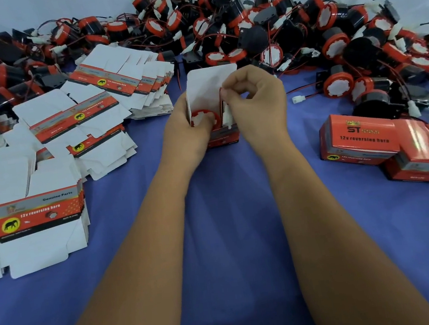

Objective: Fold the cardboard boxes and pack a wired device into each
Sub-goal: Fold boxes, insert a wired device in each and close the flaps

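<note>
At the centre of the blue cloth (230,214) we held a small red cardboard box (222,137) standing upright, its white top flap (212,84) raised toward twelve o'clock. Our left hand (190,127) gripped the box from its nine o'clock side, fingers curled round the wall, the thumb pressing on the red-rimmed reversing horn (204,117) that sat inside the open mouth. Our right hand (254,98) came in from three o'clock with fingers curled, the fingertips pinching the white side flap (228,117) at the box's right edge; whether they also held the horn's wire we could not tell. Toward nine and ten o'clock lay fanned stacks of flat box blanks (51,144), white with red and grey printed bands reading "12v reversing horn". Across the far side, from ten through two o'clock, sprawled a big heap of loose horns (245,23), black bodies with red rims, red and black wires and white plug connectors. One white connector (297,99) lay alone on the cloth just beside our right hand at about two o'clock. At three o'clock, well apart from the hands, stood the closed red boxes (367,141), packed close together and touching one another.
</note>
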The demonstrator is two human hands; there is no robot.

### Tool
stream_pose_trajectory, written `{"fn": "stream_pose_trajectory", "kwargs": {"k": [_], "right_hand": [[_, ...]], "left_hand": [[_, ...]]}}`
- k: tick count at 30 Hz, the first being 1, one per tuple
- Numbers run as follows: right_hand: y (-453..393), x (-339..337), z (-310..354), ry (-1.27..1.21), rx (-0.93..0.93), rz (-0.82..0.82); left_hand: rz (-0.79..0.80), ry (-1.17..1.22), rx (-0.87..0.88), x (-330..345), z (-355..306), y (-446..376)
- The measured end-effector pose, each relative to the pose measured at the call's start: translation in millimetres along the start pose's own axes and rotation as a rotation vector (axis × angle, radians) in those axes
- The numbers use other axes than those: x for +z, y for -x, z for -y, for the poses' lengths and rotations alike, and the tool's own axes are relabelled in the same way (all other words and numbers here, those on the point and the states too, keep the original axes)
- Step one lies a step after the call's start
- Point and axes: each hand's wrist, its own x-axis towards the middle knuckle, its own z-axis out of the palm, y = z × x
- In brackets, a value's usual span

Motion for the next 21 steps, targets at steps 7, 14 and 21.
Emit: {"fn": "stream_pose_trajectory", "kwargs": {"k": [7, 14, 21], "right_hand": [[0, 7, -6, 0.132, -0.038, -0.094], [0, 14, -10, 0.217, -0.058, -0.024], [-2, 15, -13, 0.128, -0.034, -0.054]], "left_hand": [[0.056, 0.017, 0.012, -1, 0, 0], [0.076, 0.056, 0.019, -3, 0, 0], [0.139, 0.075, 0.017, -6, 3, -1]]}}
